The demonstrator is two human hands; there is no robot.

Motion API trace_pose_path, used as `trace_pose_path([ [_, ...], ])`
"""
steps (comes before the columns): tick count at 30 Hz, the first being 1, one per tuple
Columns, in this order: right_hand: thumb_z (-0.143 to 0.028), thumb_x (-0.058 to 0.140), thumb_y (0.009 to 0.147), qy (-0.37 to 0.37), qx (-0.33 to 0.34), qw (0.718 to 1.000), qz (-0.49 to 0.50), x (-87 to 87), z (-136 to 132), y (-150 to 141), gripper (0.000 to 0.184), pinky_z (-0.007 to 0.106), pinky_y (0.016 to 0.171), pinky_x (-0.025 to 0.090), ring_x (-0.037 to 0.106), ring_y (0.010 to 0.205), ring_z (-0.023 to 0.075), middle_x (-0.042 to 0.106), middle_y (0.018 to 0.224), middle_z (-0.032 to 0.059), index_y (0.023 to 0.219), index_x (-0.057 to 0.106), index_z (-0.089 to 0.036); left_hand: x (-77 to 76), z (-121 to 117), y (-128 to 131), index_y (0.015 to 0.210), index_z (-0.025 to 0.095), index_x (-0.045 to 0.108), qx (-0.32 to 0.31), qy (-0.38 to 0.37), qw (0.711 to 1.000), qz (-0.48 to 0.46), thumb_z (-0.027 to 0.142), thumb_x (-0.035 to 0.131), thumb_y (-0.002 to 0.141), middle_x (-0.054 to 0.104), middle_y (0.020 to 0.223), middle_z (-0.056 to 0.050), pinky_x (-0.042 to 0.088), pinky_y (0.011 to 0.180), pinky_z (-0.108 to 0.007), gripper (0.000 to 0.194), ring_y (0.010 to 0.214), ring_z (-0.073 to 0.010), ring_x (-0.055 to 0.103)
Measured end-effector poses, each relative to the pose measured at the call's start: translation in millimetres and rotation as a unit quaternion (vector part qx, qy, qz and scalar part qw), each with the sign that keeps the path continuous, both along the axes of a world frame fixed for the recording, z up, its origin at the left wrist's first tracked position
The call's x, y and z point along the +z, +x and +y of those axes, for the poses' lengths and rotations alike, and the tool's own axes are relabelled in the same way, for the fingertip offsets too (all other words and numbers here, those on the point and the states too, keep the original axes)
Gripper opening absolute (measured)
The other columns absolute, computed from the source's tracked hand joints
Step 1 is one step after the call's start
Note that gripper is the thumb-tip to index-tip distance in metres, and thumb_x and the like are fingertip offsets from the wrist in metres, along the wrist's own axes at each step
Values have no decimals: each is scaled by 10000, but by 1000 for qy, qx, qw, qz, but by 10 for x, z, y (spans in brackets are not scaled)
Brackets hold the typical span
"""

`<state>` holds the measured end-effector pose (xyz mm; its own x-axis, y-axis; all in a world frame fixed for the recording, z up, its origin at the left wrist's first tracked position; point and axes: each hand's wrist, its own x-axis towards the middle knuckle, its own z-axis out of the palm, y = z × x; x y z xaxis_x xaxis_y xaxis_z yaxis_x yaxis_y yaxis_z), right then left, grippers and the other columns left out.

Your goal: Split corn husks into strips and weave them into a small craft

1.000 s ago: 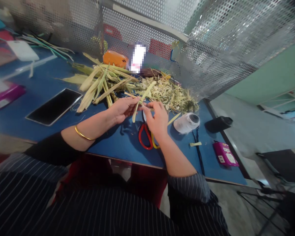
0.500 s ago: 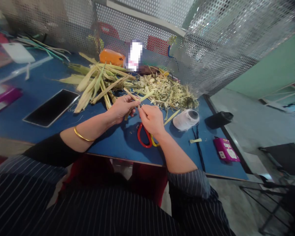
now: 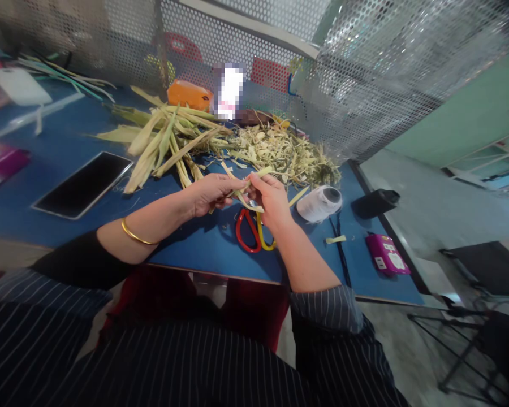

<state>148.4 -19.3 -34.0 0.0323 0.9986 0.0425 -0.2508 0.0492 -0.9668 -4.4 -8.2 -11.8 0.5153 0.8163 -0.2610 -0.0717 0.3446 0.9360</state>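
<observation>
My left hand (image 3: 212,194) and my right hand (image 3: 274,198) meet above the blue table (image 3: 195,243), both pinched on a pale yellow-green leaf strip (image 3: 246,189) that bends between them. Scissors with red and yellow handles (image 3: 252,233) lie on the table just under my right hand. Behind my hands lies a bundle of long husk leaves (image 3: 169,141), and to its right a heap of shredded leaf scraps (image 3: 284,155).
A black phone (image 3: 82,183) lies at the left. A white thread spool (image 3: 320,203), a black cylinder (image 3: 375,202), a black cord (image 3: 341,251) and a magenta box (image 3: 385,254) sit at the right. A perforated metal screen (image 3: 365,68) walls the back; an orange object (image 3: 190,95) stands beside it.
My hands have drawn closer together and the strip, which stood straighter between them, is now bent into a curve. The view has shifted slightly.
</observation>
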Motion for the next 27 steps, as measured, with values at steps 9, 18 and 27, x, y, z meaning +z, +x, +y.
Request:
trace_pose_path([
  [9,-333,693,720,19,-125,992,-13,41,-7,-33,298,228,415,274,364,394,48,462,473,-64,528,519,-186,-41,-32,19,709,150,713,-35,56,998,19,351,716,695,606,636,-45,148,380,-214,201,398,-36,273],
  [18,-403,687,729,25,-86,992,-83,31,55,85,277,224,462,322,394,449,65,465,497,-52,609,600,-168,-42,-68,37,779,130,714,-1,75,996,41,389,686,743,523,570,-11,122,407,-234,263,389,-34,230],
  [27,-384,577,851,242,-148,873,-397,243,-53,207,225,354,843,451,600,948,197,665,963,71,897,701,-203,-100,-67,58,547,167,579,20,301,936,183,415,597,809,479,501,13,260,486,-232,361,473,-89,383],
])
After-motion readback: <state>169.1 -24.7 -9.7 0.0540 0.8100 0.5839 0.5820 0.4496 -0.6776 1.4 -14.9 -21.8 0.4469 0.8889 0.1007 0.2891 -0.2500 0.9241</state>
